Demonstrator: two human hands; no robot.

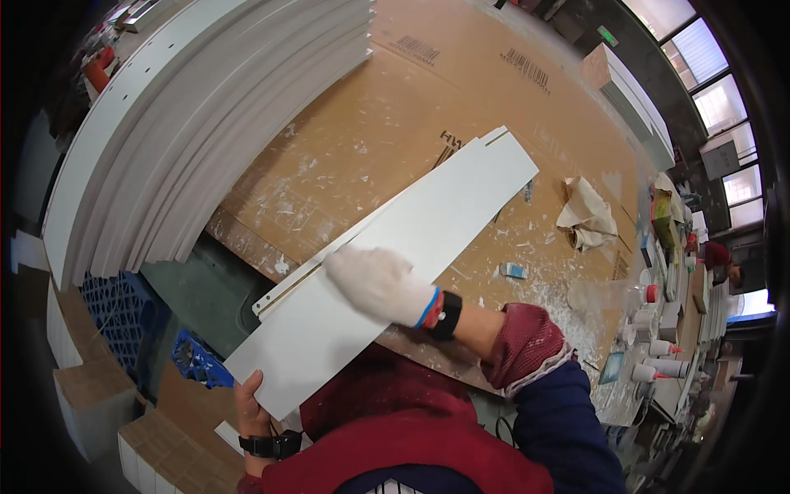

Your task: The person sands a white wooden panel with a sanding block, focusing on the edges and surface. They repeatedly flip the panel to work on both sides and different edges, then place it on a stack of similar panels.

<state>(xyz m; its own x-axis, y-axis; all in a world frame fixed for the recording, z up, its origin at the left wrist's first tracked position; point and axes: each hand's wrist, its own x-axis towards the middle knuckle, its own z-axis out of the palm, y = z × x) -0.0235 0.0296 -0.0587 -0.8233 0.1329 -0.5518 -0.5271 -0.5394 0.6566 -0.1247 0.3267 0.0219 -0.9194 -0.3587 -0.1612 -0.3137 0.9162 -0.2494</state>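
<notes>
A long white board (444,206) lies slantwise over the cardboard-covered table, its near left end jutting past the edge. A slot and small holes run along its far long side. My left hand (249,405), bare with a black strap at the wrist, grips that near end, thumb against the board and fingers mostly hidden. My right hand (374,284), in a white glove with a blue cuff and a black wrist strap, presses on the board near its far long edge. Its fingers look curled and slightly blurred; anything inside them is hidden.
White panels (189,107) stand stacked at the left, above blue plastic crates (123,321). Crumpled brown paper (586,216), a small blue-and-white piece (513,270) and a clear red-capped bottle (609,295) lie on the stained cardboard (346,156). Red-tipped white bottles (646,373) sit at the right.
</notes>
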